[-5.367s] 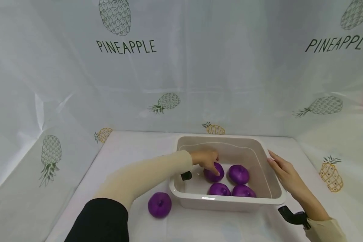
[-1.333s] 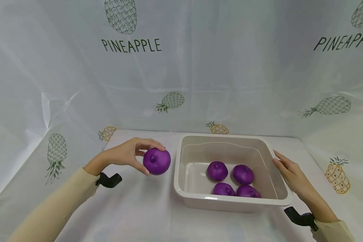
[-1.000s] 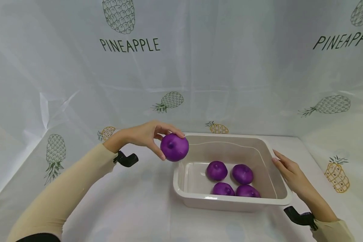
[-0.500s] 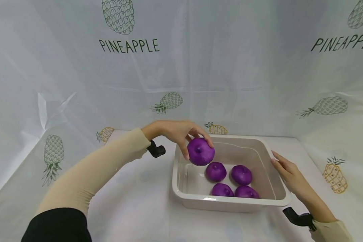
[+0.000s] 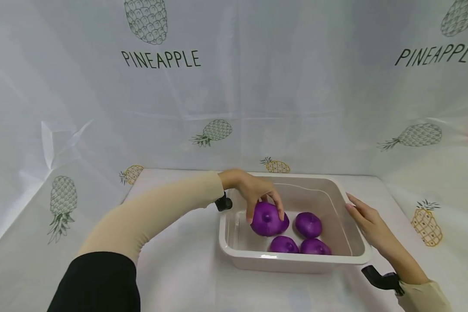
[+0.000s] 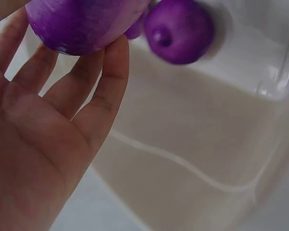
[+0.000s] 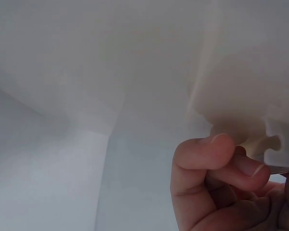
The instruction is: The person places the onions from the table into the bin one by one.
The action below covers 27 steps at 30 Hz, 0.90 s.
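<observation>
My left hand [image 5: 255, 190] reaches into the beige plastic basin [image 5: 288, 264] from the left and holds a purple onion-like ball [image 5: 266, 221] with a small nub. Thumb and fingers lie round its sides. Right behind it, partly covered, is another such ball [image 5: 285, 224]; more purple balls [image 5: 309, 225] lie on the basin floor. In the left wrist view the fingers of the left hand [image 6: 38, 130] spread under the held ball [image 6: 86, 21]. My right hand [image 5: 368, 221] grips the basin's right rim; curled fingers [image 7: 202, 156] show under the rim in the right wrist view.
The basin stands on a white-covered table [image 5: 187, 268]. A pale sheet [image 5: 288, 86] printed with pineapples hangs behind it and along both sides. Black camera mounts [image 5: 382, 279] sit on the wrists.
A purple ball lay on the table left of the basin. My left hand has picked it up, carried it right over the rim and lowered it in. The right hand has stayed put.
</observation>
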Tool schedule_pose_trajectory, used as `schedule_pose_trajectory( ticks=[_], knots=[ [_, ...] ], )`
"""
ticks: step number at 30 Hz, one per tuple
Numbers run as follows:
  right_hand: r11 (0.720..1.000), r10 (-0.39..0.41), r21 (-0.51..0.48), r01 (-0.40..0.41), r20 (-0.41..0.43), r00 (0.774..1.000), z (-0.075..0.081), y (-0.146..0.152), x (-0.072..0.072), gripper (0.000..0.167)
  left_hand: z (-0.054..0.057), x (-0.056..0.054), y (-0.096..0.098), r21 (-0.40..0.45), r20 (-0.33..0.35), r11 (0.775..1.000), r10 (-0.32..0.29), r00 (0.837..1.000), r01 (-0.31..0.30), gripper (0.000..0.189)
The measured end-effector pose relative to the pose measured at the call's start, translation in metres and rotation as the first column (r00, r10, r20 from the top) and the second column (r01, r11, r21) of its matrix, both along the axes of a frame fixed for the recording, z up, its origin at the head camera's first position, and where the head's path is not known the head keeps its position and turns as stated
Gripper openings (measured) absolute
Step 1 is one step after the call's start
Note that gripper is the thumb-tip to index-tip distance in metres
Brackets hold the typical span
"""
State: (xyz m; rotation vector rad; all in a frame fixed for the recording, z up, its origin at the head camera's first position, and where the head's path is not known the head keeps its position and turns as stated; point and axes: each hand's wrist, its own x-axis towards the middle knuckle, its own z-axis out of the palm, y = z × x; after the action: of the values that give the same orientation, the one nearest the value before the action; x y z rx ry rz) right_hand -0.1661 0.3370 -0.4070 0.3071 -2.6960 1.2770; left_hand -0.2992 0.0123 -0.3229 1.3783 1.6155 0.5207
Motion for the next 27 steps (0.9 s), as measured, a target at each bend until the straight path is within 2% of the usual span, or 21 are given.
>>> schedule_pose_trajectory(
  ticks=[3,12,18,22,27],
  knots=[
    [1.0,0.0,0.003,0.0,0.003,1.0,0.0,0.001,-0.001,0.049,-0.007,0.002,0.007,-0.041,-0.024,0.997,-0.06,0.998,0.059,0.078],
    [1.0,-0.002,0.012,0.001,0.019,1.0,0.002,0.002,-0.002,0.05,-0.026,0.008,0.02,-0.209,-0.086,0.972,-0.132,0.988,0.111,0.079],
    [1.0,-0.006,0.004,0.006,0.019,1.0,0.002,0.002,-0.001,0.05,-0.041,0.012,0.029,-0.318,-0.105,0.937,-0.183,0.977,0.142,0.083],
    [1.0,-0.006,-0.003,0.006,0.018,1.0,0.0,0.002,0.0,0.05,-0.052,0.017,0.035,-0.379,-0.077,0.911,-0.205,0.976,0.161,0.082],
    [1.0,-0.007,-0.014,0.008,0.026,1.0,-0.002,0.001,0.0,0.05,-0.065,0.023,0.035,-0.467,-0.051,0.874,-0.177,0.983,0.134,0.081]
  ],
)
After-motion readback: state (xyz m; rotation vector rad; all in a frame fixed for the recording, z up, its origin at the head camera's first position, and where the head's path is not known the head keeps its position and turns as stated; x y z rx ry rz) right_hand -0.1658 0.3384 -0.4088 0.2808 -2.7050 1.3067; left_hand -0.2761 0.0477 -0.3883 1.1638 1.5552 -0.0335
